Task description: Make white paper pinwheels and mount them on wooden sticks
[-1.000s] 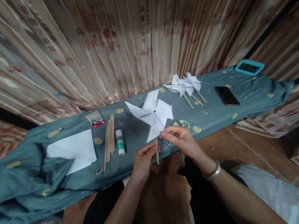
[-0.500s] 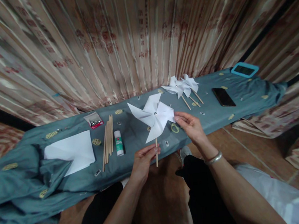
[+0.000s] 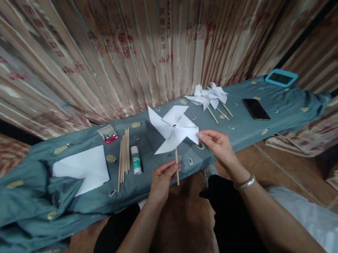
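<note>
A white paper pinwheel with a shiny metal pin at its centre is held up over the near edge of the table, its wooden stick pointing down. My left hand is closed round the lower part of that stick, thumb and fingers pinching it. At the right side of the pinwheel, my right hand has its thumb and forefinger closed at the tip of one blade. A bracelet circles the right wrist. Behind, several finished pinwheels lie together with their sticks toward me.
On the green cloth-covered table lie white paper sheets, a bundle of wooden sticks, a glue stick, and a small packet of metal pins. Rightward are a black phone and a blue-framed device. Curtains hang behind.
The pinwheel's blades have turned a little about the pin, with my right hand at a blade tip. My left hand keeps its hold on the stick. The view has shifted slightly.
</note>
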Demonstrator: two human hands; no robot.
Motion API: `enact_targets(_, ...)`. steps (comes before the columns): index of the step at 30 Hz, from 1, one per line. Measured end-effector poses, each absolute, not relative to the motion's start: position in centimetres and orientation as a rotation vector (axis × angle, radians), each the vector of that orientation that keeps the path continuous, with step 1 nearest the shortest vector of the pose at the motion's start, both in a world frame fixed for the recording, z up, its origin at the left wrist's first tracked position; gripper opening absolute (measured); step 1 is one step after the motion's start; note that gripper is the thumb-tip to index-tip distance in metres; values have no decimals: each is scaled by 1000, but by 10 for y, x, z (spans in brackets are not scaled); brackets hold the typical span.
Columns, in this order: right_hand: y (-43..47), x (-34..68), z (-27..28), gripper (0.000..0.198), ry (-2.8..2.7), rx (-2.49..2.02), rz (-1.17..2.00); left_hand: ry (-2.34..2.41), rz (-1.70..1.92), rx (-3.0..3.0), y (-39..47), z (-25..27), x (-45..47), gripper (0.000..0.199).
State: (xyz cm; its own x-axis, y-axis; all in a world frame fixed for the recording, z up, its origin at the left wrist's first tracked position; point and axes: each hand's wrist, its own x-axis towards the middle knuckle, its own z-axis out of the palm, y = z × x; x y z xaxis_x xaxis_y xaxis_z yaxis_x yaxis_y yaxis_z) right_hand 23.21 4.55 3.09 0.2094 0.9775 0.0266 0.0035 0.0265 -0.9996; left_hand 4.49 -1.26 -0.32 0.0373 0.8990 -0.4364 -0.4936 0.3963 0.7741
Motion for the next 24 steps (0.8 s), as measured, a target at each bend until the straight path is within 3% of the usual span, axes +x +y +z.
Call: enact_targets(24,26,206,40,31,-1281,-1215,1158,1090,1151,442,-11,0,44,44)
